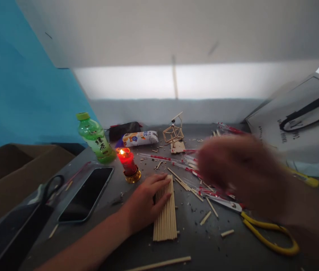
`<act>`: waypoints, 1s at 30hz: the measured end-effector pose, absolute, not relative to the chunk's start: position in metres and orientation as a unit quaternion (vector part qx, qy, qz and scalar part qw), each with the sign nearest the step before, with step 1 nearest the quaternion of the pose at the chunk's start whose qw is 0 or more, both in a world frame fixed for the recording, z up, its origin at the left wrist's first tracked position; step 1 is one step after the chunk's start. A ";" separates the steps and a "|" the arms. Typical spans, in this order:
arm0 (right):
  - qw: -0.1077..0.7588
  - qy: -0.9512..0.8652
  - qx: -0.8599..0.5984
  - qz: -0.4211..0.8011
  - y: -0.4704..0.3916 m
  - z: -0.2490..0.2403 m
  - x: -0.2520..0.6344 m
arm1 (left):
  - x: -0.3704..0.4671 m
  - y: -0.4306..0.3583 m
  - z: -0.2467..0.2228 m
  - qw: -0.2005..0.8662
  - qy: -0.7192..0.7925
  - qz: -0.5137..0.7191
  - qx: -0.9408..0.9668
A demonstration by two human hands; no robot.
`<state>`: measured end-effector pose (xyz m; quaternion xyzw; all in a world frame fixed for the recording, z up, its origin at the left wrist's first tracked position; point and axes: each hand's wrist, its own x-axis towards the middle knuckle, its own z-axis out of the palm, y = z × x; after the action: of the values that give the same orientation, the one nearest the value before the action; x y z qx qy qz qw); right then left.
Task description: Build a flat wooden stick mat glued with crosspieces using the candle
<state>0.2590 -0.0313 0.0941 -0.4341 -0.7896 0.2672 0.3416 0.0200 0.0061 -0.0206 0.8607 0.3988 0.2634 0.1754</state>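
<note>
I find my left hand [146, 199] resting on a row of wooden sticks [165, 226] on the worktop [210, 252], fingers open and spread. My right hand [244, 173] is blurred near yellow-handled scissors [234, 205]; its fingers' state I cannot tell.

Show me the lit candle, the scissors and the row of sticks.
Lit candle [127, 164]: head view, on its red wax.
Scissors [235, 206]: head view, near the pivot.
Row of sticks [165, 223]: head view, on its uncovered near part.
</note>
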 end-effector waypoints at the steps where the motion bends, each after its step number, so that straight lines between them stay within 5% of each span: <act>1: 0.300 -0.818 -0.428 0.241 -0.033 0.083 0.253 | 0.021 0.005 -0.020 0.178 0.392 0.258 0.865; 6: 0.129 -0.908 -0.386 0.098 -0.040 0.007 0.246 | 0.020 0.003 -0.024 0.178 0.386 0.251 0.870; 30: 0.089 -0.947 -0.302 0.059 -0.047 -0.011 0.251 | 0.018 0.004 -0.028 0.161 0.378 0.238 0.880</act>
<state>0.2509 -0.0468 -0.0113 -0.3016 -0.9474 0.0594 0.0893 0.0185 0.0044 -0.0280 0.8802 0.3775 0.2381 0.1615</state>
